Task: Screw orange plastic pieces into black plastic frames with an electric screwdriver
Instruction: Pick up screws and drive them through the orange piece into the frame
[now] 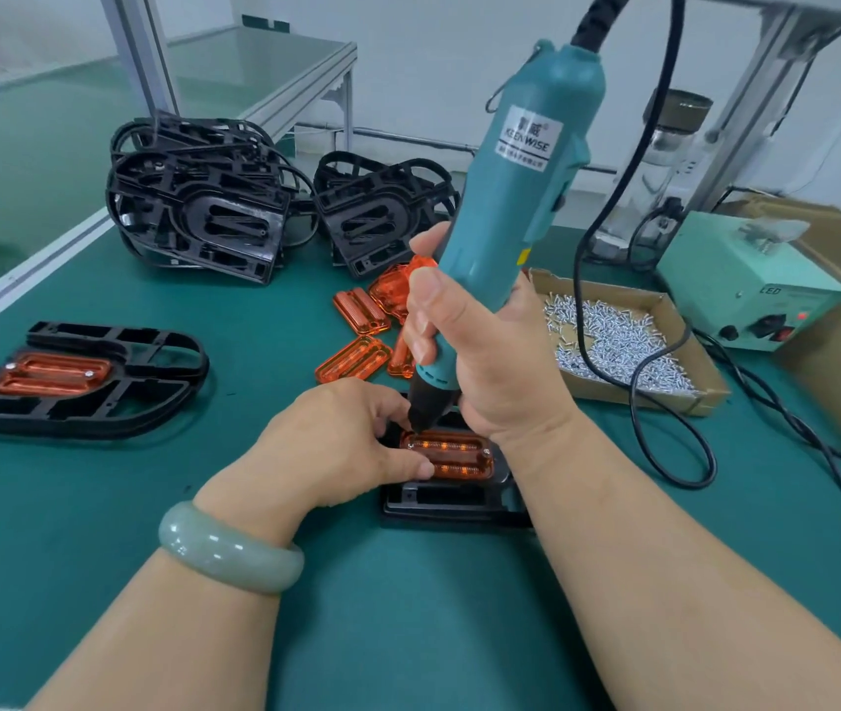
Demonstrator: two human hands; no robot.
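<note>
The right hand point(485, 351) is wrapped fully round the lower barrel of the electric screwdriver point(516, 187), which leans up and away to the right; its bit comes down at the left end of the orange piece point(454, 456) seated in the black frame point(454, 500), close in front of the person. The piece's long axis runs left to right — a screw head point(485, 452) already shows at its right end, so the left corner looks the one in hand. The left hand point(341, 443), nearer that corner, pinches the piece there, thumb on the near edge, fingers curled beside the bit; any screw under the tip is hidden.
</note>
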